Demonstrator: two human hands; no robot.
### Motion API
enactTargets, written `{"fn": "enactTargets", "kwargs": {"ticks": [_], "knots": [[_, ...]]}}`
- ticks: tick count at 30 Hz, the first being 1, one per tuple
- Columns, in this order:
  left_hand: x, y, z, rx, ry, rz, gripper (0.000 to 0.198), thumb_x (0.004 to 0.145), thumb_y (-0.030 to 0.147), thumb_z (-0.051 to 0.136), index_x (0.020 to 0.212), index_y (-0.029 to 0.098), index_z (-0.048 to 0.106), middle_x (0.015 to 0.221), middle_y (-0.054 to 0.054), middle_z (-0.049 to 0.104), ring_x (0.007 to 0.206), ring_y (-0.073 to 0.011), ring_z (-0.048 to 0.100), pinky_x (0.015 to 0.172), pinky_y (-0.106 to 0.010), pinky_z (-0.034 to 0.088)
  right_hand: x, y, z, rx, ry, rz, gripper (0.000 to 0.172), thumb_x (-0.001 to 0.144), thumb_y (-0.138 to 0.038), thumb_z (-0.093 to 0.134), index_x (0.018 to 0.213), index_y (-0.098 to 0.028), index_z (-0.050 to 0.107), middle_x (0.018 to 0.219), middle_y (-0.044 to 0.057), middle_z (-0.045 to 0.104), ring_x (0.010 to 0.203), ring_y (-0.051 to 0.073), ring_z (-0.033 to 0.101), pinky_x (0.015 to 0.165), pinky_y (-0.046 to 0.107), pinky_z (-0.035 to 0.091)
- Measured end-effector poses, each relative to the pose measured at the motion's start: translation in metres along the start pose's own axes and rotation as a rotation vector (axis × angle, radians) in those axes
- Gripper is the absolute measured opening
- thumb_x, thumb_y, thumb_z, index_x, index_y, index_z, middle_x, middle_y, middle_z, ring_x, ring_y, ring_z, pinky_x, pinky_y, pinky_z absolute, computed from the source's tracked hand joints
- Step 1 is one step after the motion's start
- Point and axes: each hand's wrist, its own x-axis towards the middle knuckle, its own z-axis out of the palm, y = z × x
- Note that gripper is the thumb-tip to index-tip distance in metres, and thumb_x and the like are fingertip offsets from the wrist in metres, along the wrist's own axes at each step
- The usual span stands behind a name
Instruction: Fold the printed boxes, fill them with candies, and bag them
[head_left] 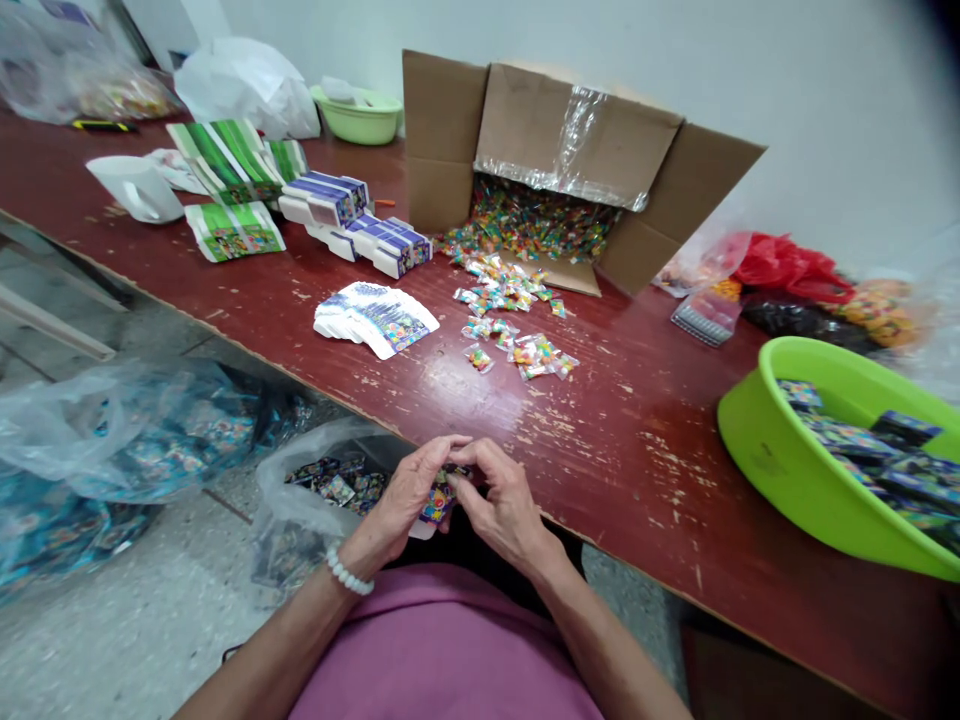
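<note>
Close to my body, at the table's front edge, both hands are closed around a small printed candy box (435, 505) with a purple, colorful face and a white flap hanging at its lower end. My left hand (409, 488), below a beaded bracelet, grips it from the left. From the other side, my right hand (501, 500) has its thumb and fingers at the upper end of the box. Fingers hide much of that end. Beyond them lie small clear candy packets (538, 355) and a fanned stack of flat printed boxes (379, 318).
A tipped cardboard box (442, 150) spills candy packets onto the red table (615, 420). A green basin (757, 450) of filled boxes stands right. Bundled purple cartons (390, 243), green cartons (236, 230) and a white jug (139, 188) sit left. Plastic bags (281, 490) stand below.
</note>
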Motion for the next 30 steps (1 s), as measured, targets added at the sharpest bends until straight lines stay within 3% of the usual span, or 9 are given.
{"fn": "enactTargets", "kwargs": {"ticks": [5, 10, 12, 14, 16, 18, 20, 24, 30], "knots": [[-0.004, 0.004, -0.014, 0.07, -0.122, 0.094, 0.041, 0.093, 0.051, 0.055, 0.121, 0.023, 0.065, 0.115, -0.006, 0.066, 0.098, -0.0172, 0.062, 0.078, -0.024, 0.053, 0.011, 0.005, -0.018, 0.19, -0.169, 0.148, 0.008, 0.082, -0.026, 0.069, 0.089, -0.022, 0.072, 0.087, 0.001, 0.071, 0.074, 0.016, 0.062, 0.07, 0.028, 0.05], [-0.008, -0.007, -0.04, 0.043, -0.232, -0.045, 0.055, 0.082, 0.035, 0.07, 0.132, 0.02, 0.053, 0.102, -0.005, 0.064, 0.072, -0.0158, 0.065, 0.063, -0.028, 0.054, 0.033, 0.007, -0.031, 0.131, -0.433, 0.232, 0.022, 0.083, -0.034, 0.07, 0.101, -0.021, 0.071, 0.08, 0.0, 0.069, 0.069, 0.015, 0.061, 0.067, 0.027, 0.049], [-0.01, -0.015, -0.048, 0.061, -0.2, -0.083, 0.066, 0.077, 0.026, 0.069, 0.139, 0.022, 0.047, 0.099, -0.003, 0.062, 0.066, -0.015, 0.064, 0.062, -0.03, 0.054, 0.053, 0.013, -0.029, 0.057, -0.312, 0.191, 0.028, 0.084, -0.039, 0.069, 0.107, -0.023, 0.069, 0.083, 0.001, 0.069, 0.069, 0.015, 0.06, 0.069, 0.028, 0.05], [-0.012, -0.02, -0.058, 0.194, -0.182, -0.088, 0.069, 0.074, 0.018, 0.062, 0.141, 0.024, 0.047, 0.099, -0.003, 0.063, 0.069, -0.0161, 0.063, 0.065, -0.03, 0.053, 0.079, 0.024, -0.028, -0.191, -0.049, 0.117, 0.029, 0.087, -0.039, 0.065, 0.111, -0.023, 0.067, 0.09, 0.003, 0.069, 0.073, 0.017, 0.06, 0.076, 0.033, 0.05], [-0.014, -0.023, -0.067, 0.432, -0.188, -0.056, 0.068, 0.071, 0.014, 0.056, 0.137, 0.026, 0.055, 0.106, -0.005, 0.066, 0.085, -0.0213, 0.065, 0.077, -0.033, 0.052, 0.106, 0.036, -0.027, -0.508, 0.163, 0.091, 0.026, 0.089, -0.03, 0.059, 0.113, -0.021, 0.065, 0.104, 0.007, 0.068, 0.089, 0.022, 0.061, 0.09, 0.038, 0.048], [-0.015, -0.023, -0.075, 0.721, -0.207, -0.022, 0.064, 0.067, 0.011, 0.053, 0.128, 0.027, 0.064, 0.114, -0.006, 0.068, 0.105, -0.0269, 0.062, 0.093, -0.038, 0.047, 0.127, 0.047, -0.027, -0.63, 0.238, 0.123, 0.026, 0.089, -0.024, 0.055, 0.113, -0.017, 0.064, 0.114, 0.015, 0.062, 0.105, 0.028, 0.058, 0.095, 0.042, 0.044], [-0.016, -0.024, -0.078, 0.975, -0.246, -0.008, 0.059, 0.066, 0.011, 0.051, 0.12, 0.026, 0.069, 0.114, -0.007, 0.068, 0.11, -0.0297, 0.06, 0.099, -0.042, 0.043, 0.139, 0.054, -0.027, -0.67, 0.255, 0.171, 0.023, 0.089, -0.023, 0.055, 0.108, -0.014, 0.064, 0.114, 0.019, 0.058, 0.108, 0.032, 0.056, 0.094, 0.045, 0.043], [-0.014, -0.028, -0.07, 1.229, -0.354, 0.042, 0.035, 0.072, 0.027, 0.059, 0.104, 0.023, 0.074, 0.103, -0.009, 0.064, 0.097, -0.0281, 0.061, 0.087, -0.038, 0.045, 0.144, 0.059, -0.03, -0.716, 0.224, 0.207, 0.015, 0.084, -0.028, 0.063, 0.094, -0.017, 0.065, 0.107, 0.016, 0.057, 0.101, 0.031, 0.057, 0.088, 0.043, 0.044], [-0.009, -0.033, -0.066, 0.915, -0.4, 0.031, 0.015, 0.075, 0.034, 0.066, 0.077, 0.019, 0.064, 0.077, 0.001, 0.059, 0.073, -0.0152, 0.054, 0.066, -0.024, 0.04, 0.126, 0.061, -0.048, -0.658, 0.094, 0.16, 0.018, 0.072, -0.03, 0.07, 0.085, -0.02, 0.063, 0.081, 0.002, 0.062, 0.078, 0.019, 0.058, 0.072, 0.03, 0.044]]}}
